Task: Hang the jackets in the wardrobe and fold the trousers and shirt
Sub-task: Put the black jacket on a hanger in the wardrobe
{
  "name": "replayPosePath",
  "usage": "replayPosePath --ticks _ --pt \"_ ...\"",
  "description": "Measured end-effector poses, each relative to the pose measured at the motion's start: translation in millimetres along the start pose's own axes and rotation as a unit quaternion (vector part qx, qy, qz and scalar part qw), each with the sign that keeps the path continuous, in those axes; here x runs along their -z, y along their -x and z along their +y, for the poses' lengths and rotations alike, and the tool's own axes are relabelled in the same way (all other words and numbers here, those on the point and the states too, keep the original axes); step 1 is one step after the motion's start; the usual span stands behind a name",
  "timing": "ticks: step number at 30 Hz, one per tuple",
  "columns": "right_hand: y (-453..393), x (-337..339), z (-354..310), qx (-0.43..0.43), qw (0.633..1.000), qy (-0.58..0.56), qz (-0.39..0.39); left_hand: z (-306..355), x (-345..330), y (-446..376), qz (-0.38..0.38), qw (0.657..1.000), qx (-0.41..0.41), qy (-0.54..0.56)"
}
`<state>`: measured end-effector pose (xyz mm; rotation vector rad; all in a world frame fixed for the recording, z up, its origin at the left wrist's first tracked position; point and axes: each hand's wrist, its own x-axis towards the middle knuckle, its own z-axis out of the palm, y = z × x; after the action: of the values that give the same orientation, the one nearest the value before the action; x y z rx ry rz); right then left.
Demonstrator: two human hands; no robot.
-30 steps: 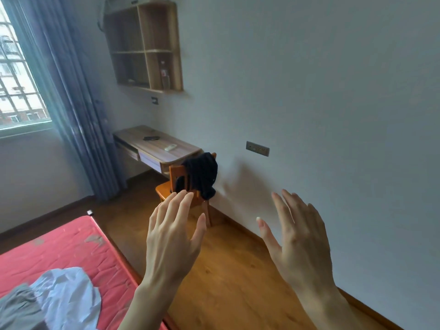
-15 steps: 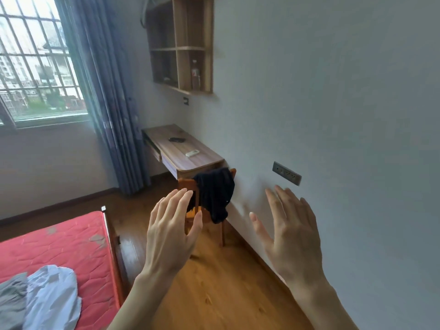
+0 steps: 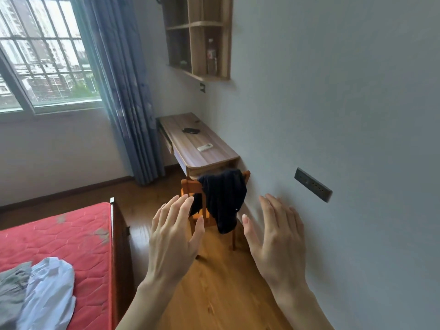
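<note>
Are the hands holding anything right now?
No, nothing. The left hand and right hand are both open and empty, reaching toward the dark garment draped on the chair.

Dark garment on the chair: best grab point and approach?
Probably the bunched top of the dark garment, where it drapes over the chair backrest; come from above and lift. The lower part hangs loose. Both left hand and right hand are empty.

no legible text, bottle (image 3: 211,57) label on wall shelf (image 3: 226,39) too blurred to read
</note>
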<state>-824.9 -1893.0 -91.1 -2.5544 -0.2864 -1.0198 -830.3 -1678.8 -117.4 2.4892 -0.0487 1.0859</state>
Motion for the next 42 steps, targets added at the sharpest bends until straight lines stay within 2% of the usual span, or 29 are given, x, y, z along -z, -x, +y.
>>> replayPosePath --ticks 14,26,32,34,35,38,39,42 --pt "-130.3 -172.1 74.0 0.007 0.998 0.013 -0.053 -73.2 -172.7 -101.9 -0.046 0.995 0.085 -0.001" --pt "-158.0 -315.0 149.8 -0.032 0.983 0.009 -0.181 -121.5 -318.6 -109.6 -0.115 0.979 0.165 -0.026" --pt "-166.5 -381.5 181.6 -0.049 0.962 -0.012 -0.267 -138.7 -380.3 -99.9 -0.164 0.959 0.227 -0.044" --pt "-166.5 -402.3 194.6 -0.075 0.949 -0.026 -0.304 -142.6 -404.4 -96.2 -0.181 0.944 0.274 -0.033" --pt "-166.1 -413.8 202.1 -0.115 0.935 -0.054 -0.332 -143.7 -417.1 -94.8 -0.186 0.931 0.314 -0.011" --pt "-165.3 -447.8 220.9 -0.299 0.839 -0.188 -0.415 -149.7 -453.8 -95.0 -0.18 0.861 0.462 0.113" --pt "-164.8 -458.1 225.8 -0.327 0.812 -0.215 -0.434 -154.3 -464.8 -97.8 -0.177 0.837 0.497 0.149" --pt "-162.7 -484.6 236.1 -0.32 0.788 -0.255 -0.46 -169.8 -488.5 -108.6 -0.152 0.781 0.56 0.231"
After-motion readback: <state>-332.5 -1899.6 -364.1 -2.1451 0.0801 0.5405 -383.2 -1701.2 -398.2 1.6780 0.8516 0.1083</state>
